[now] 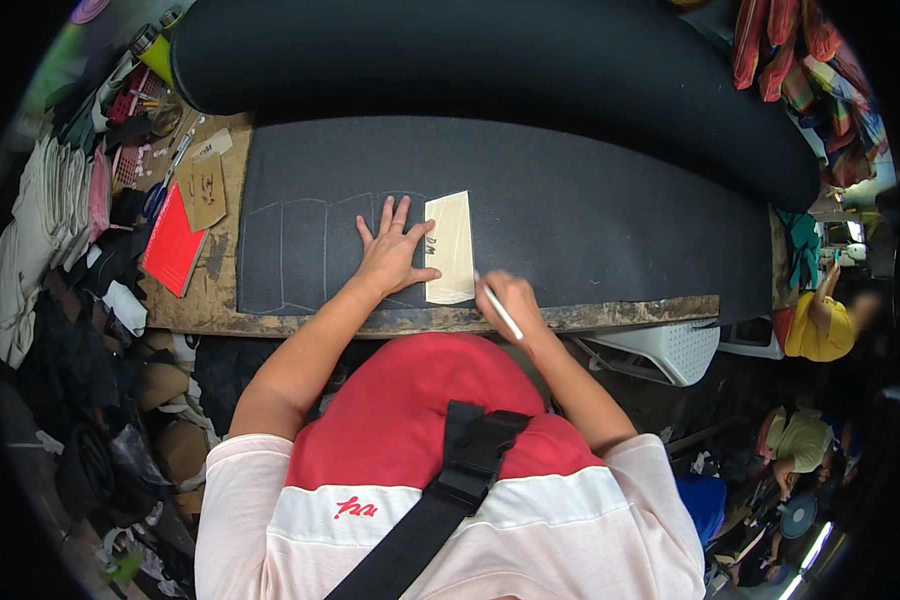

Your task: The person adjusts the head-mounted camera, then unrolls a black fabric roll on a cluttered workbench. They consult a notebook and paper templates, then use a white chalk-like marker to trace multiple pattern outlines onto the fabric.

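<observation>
A pale card template [452, 245] with dark handwriting lies on a sheet of black fabric [600, 220]. My left hand [392, 255] is open, fingers spread flat, with the thumb and a fingertip pressing the template's left edge. In my right hand [515, 300] is a slim white marking pen [503, 314], its tip down by the template's lower right edge. To the left of the template, several thin pale outlines [304, 250] run side by side across the fabric.
A thick black fabric roll [470, 60] spans the back of the worn wooden table [650, 315]. On the left lie a red notebook [175, 245], brown card pieces [203, 190] and scissors [155, 200]. A white plastic chair [660, 355] stands right; a person in yellow [825, 325] is beyond.
</observation>
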The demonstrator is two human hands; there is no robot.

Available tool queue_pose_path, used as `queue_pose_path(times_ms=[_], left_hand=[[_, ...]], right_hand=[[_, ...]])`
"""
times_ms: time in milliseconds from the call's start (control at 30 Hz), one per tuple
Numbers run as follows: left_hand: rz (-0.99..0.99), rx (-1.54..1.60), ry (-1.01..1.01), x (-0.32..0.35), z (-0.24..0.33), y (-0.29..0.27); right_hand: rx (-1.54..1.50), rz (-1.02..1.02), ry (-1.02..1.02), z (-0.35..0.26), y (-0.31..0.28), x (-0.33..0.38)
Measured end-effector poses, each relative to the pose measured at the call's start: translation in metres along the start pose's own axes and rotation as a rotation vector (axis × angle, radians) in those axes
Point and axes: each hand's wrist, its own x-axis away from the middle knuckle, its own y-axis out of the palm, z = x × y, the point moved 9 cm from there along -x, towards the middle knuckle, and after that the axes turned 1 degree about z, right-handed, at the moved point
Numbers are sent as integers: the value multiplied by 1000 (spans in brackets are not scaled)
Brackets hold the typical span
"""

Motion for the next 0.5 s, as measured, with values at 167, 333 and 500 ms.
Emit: queue_pose_path(times_ms=[167, 333, 500], left_hand=[[-128, -102, 8, -17, 18, -7], [-177, -165, -17, -24, 22, -7], [-49, -177, 22, -25, 35, -22]], right_hand=[[-355, -211, -111, -27, 27, 12], [-349, -272, 22, -8, 36, 2], [-185, 42, 231, 34, -50, 9]])
